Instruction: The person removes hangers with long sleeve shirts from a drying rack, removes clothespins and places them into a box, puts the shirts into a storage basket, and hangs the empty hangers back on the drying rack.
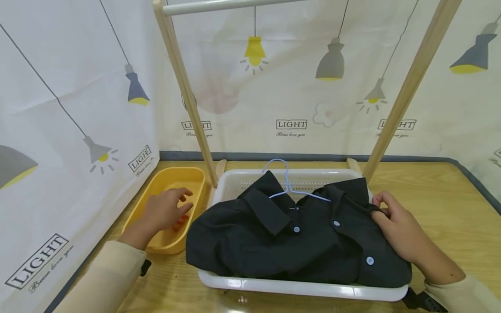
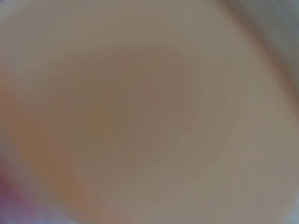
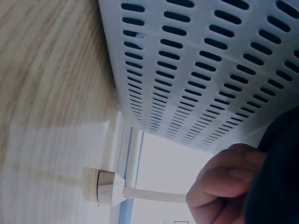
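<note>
A black shirt [image 1: 313, 248] lies on the white basket [image 1: 242, 284] – likely soft and light, best held by its blue hanger [image 1: 288, 188]. The right hand [image 1: 399, 226] pinches its right edge – the left hand [image 1: 165, 212], fingers loose, looks empty over the yellow tray [image 1: 174, 177].

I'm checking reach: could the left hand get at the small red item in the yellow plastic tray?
Probably yes: the left hand is over the open tray, and nothing else visibly covers the small red item.
</note>
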A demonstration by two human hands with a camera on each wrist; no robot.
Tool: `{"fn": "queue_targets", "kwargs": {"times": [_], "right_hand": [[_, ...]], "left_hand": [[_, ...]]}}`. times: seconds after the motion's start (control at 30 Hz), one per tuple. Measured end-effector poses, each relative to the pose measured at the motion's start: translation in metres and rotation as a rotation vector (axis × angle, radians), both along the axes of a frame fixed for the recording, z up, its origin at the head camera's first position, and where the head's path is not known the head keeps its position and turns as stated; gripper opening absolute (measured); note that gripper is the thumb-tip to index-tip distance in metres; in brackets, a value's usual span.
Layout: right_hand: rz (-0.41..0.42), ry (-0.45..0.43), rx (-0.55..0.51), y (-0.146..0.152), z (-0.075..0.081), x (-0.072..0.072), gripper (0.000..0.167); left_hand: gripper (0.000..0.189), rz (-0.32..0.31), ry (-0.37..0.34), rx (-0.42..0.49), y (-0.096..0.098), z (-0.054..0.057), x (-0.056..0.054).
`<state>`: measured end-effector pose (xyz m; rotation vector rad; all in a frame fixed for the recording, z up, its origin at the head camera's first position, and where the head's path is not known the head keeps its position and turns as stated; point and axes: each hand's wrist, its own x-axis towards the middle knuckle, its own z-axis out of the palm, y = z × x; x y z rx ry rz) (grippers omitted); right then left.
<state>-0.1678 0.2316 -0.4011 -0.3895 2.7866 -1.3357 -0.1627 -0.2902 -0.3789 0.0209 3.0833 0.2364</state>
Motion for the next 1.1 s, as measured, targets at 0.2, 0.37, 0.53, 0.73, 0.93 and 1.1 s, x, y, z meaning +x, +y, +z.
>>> {"fn": "queue_targets", "kwargs": {"times": [0.2, 0.37, 0.53, 0.73, 0.93, 1.1], "right_hand": [[0.003, 0.013, 0.011, 0.001, 0.001, 0.0, 0.014], [-0.001, -0.001, 0.014, 0.002, 0.0, 0.0, 0.014], [-0.006, 0.001, 0.017, 0.003, -0.001, -0.002, 0.015], [-0.01, -0.007, 0.02, 0.003, -0.001, -0.001, 0.014], [-0.008, 0.0, 0.018, 0.001, 0.0, -0.001, 0.015], [-0.007, -0.009, 0.019, 0.001, 0.001, -0.001, 0.015]], "left_hand": [[0.03, -0.098, 0.246, 0.093, 0.038, 0.033, 0.013], [0.025, -0.255, 0.332, 0.137, 0.073, 0.045, 0.026], [0.029, -0.374, 0.283, 0.195, 0.092, 0.046, 0.028], [0.039, -0.413, 0.181, 0.244, 0.105, 0.04, 0.024], [0.044, -0.483, 0.225, 0.27, 0.114, 0.025, 0.02], [0.047, -0.503, 0.272, 0.29, 0.118, 0.014, 0.02]]}}
